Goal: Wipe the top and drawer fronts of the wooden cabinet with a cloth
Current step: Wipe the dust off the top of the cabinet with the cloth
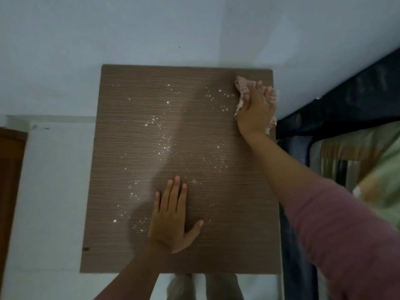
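Head view looks straight down on the wooden cabinet top (216, 234), a square brown panel with fine horizontal grain, set against a pale wall (151, 29). White crumbs (164, 146) are scattered over much of it, thickest in a loose band down the left half and a smaller patch near the far right corner. The cloth (241, 85), pinkish and bunched, sits at that far right corner, touching the panel and partly spilling over its right edge. My right hand (256, 107) lies on top of the cloth with fingers curled around it, gripping it against the wood; a pink sleeve (337, 230) covers my upper right arm. My left hand (171, 219) rests flat on the near middle of the top, palm down, fingers spread and thumb out to the right, holding nothing. It lies well apart from the cloth. A small dark mark (86, 249) shows near the front left corner of the panel. Below the near edge I can make out my legs in light trousers (223, 286) over a pale floor (47, 213). To the right hangs dark netting (346, 98) with patterned bedding (372, 161) behind it. At the left edge stands a reddish-brown wooden piece (10, 169).
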Available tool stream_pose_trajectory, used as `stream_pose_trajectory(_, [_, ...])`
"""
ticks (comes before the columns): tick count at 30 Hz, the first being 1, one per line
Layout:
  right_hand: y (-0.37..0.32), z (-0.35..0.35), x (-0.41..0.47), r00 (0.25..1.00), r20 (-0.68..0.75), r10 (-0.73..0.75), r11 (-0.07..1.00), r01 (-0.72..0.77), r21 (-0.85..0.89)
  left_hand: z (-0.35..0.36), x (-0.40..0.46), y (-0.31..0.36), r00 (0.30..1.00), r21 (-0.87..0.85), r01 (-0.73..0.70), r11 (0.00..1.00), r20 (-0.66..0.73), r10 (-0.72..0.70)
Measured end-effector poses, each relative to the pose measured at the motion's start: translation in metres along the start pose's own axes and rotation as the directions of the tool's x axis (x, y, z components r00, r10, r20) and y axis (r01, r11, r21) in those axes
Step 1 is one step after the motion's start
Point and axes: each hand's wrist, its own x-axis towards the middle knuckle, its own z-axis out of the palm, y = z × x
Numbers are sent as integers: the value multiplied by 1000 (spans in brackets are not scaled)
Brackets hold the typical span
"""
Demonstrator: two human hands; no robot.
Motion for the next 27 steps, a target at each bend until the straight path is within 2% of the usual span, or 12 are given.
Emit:
stream_pose_trajectory(6, [-16, 11, 28, 967, 153, -204, 965, 225, -132, 3, 0, -2, 1000, 2, 6, 1000, 20, -6])
stream_pose_trajectory(9, [-20, 13, 28, 933, 197, -301, 933, 331, -142, 1, 0, -2, 1000, 4, 9, 1000, 16, -9])
stream_pose_trajectory(18, [-6, -4, 10, 821, 308, -481, 876, 466, 124, 0, 0, 0, 1000, 16, 12, 1000, 11, -13])
stream_pose_trajectory(27, [16, -9, -52, 763, 321, -561, 828, 516, 218, 0, -1, 1, 1000, 35, 14, 999, -10, -14])
